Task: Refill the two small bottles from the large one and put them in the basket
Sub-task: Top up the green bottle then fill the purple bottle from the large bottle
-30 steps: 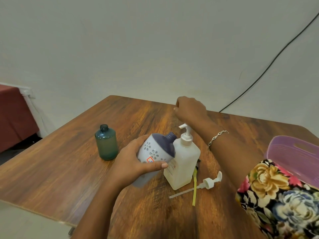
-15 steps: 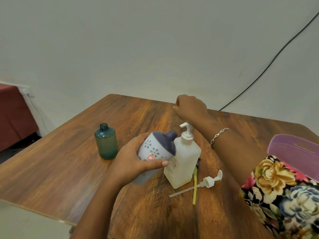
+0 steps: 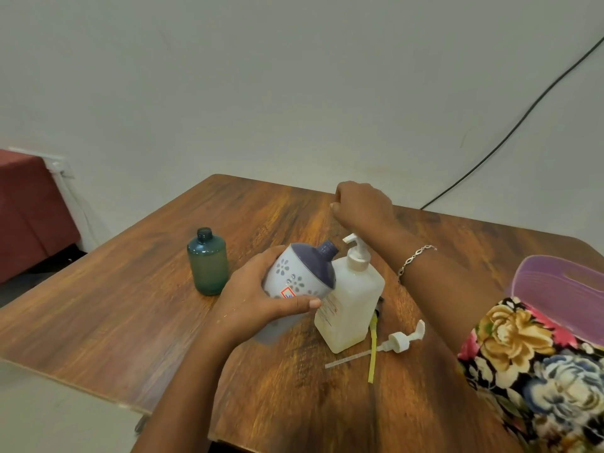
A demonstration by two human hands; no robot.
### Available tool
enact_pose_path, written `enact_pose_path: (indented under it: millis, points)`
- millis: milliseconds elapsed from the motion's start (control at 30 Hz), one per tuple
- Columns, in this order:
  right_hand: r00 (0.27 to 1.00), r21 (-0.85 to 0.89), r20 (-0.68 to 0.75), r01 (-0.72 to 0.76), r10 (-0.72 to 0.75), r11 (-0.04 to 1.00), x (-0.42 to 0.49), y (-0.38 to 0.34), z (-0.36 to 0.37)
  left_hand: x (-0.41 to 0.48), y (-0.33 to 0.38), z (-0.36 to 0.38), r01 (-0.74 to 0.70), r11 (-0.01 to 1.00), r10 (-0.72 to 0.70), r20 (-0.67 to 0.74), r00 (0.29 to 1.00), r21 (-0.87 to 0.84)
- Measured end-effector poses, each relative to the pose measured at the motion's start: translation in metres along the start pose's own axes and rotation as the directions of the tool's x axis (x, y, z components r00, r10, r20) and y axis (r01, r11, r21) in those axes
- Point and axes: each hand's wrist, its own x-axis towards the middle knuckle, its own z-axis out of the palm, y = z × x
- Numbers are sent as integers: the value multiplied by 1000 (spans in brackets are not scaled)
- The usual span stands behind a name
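Observation:
My left hand (image 3: 255,302) grips a white bottle with flower prints and a dark purple top (image 3: 299,276). It is tilted, its open neck pointing toward the large cream pump bottle (image 3: 351,302) beside it. A small green bottle (image 3: 207,266) stands uncapped to the left. My right hand (image 3: 362,204) is farther back on the table behind the pump bottle, fingers curled downward. Whether it holds anything is hidden. The purple basket (image 3: 562,289) sits at the right edge, partly behind my floral sleeve (image 3: 539,371).
A loose white pump head with its tube (image 3: 397,341) and a yellow strip (image 3: 372,351) lie in front of the pump bottle on the wooden table (image 3: 130,315). A black cable (image 3: 510,132) runs down the wall. A red cloth-covered piece (image 3: 29,207) stands far left.
Both hands and the bottles stay almost where they were. The view has shifted only slightly.

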Motion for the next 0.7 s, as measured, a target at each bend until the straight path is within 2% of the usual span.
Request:
enact_pose_path:
  millis: [267, 433, 700]
  points:
    - [998, -25, -68, 9, -10, 1000, -4, -1, 2, 0, 3, 1, -9, 1000, 9, 7, 1000, 17]
    - [998, -67, -55, 33, -37, 997, -8, -1, 3, 0, -1, 5, 5, 999, -6, 20, 1000, 37]
    - [999, -1, -43, 12, -12, 1000, 1, 1, -6, 4, 8, -2, -4, 999, 3, 9, 1000, 43]
